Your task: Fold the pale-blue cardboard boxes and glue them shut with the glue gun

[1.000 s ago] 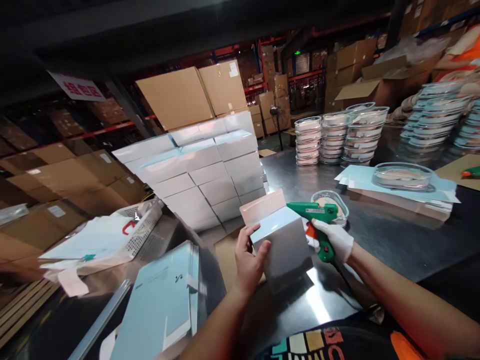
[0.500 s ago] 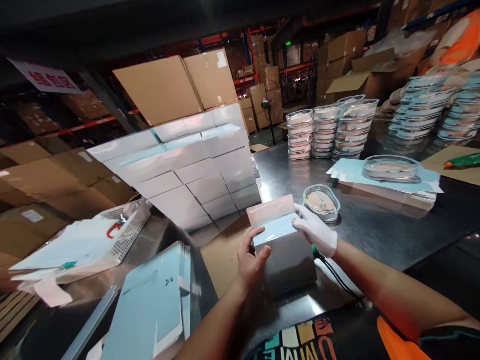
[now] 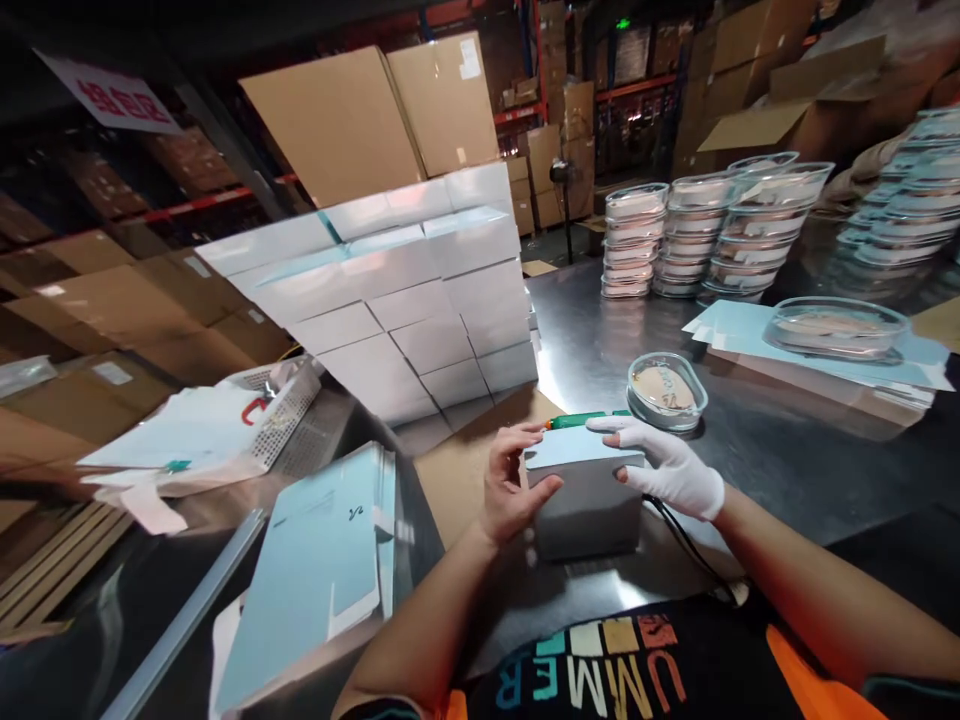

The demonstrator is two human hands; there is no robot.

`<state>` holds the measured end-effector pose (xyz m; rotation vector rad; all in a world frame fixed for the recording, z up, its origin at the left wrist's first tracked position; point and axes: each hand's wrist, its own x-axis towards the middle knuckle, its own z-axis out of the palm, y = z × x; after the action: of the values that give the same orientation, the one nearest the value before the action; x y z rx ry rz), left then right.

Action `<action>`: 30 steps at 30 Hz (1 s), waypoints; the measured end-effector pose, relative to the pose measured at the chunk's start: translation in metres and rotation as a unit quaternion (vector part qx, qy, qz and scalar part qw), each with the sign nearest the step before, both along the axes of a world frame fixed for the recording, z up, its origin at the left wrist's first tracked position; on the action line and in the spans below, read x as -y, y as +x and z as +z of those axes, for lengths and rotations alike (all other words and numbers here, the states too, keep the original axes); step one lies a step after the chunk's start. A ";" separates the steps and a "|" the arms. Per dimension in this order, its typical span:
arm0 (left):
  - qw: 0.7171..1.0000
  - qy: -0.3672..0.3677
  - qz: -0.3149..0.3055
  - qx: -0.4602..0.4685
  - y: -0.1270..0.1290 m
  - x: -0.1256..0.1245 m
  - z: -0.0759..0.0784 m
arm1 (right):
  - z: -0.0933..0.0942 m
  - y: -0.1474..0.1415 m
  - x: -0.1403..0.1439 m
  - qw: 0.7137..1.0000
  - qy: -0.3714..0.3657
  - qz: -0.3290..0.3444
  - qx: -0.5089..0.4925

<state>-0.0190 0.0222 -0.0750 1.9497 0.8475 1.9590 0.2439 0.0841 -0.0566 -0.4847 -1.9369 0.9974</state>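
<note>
A small white box (image 3: 589,510) stands on the metal table close to my body, its lid flat on top. My bare left hand (image 3: 517,485) grips its left side, fingers at the top edge and thumb on the near face. On the right side my right hand (image 3: 671,468), in a white glove with bare fingertips, holds the lid edge and near face. Just behind the box lies a green tool (image 3: 581,420) with an orange tip, partly hidden. A clear oval container (image 3: 666,390) with a round tan item inside sits beyond my right hand.
A wall of stacked white boxes (image 3: 420,320) rises ahead, with brown cartons (image 3: 337,130) on top. Stacked clear containers (image 3: 634,240) stand at the back right, near flat blue-white sheets (image 3: 720,330). Flat cardstock (image 3: 315,570) and a white basket (image 3: 289,420) lie left.
The raised flap of the box has folded down, and the top is now closed. My right fingers have moved onto the lid's edge. The view has shifted slightly.
</note>
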 end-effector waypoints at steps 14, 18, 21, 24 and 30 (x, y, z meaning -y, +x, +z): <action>0.954 0.041 -0.108 -0.278 -0.030 0.003 0.036 | 0.005 -0.004 0.009 0.995 0.059 0.082 0.007; 0.933 0.072 -0.084 -0.342 -0.030 0.011 0.045 | -0.027 -0.004 0.011 0.999 0.008 0.013 0.047; 0.925 0.092 -0.101 -0.354 -0.029 0.016 0.049 | -0.049 -0.005 0.014 0.998 0.027 0.013 0.057; 0.920 0.084 -0.113 -0.366 -0.028 0.019 0.050 | -0.056 -0.008 0.018 0.997 0.044 0.022 0.052; 0.909 0.063 -0.086 -0.404 -0.023 0.026 0.039 | -0.041 -0.012 0.026 0.999 0.029 0.045 0.005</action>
<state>-0.0415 -0.0033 -0.0359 2.8454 0.6691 1.0856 0.2317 0.0582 -0.0971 -0.3729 -2.0052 0.9948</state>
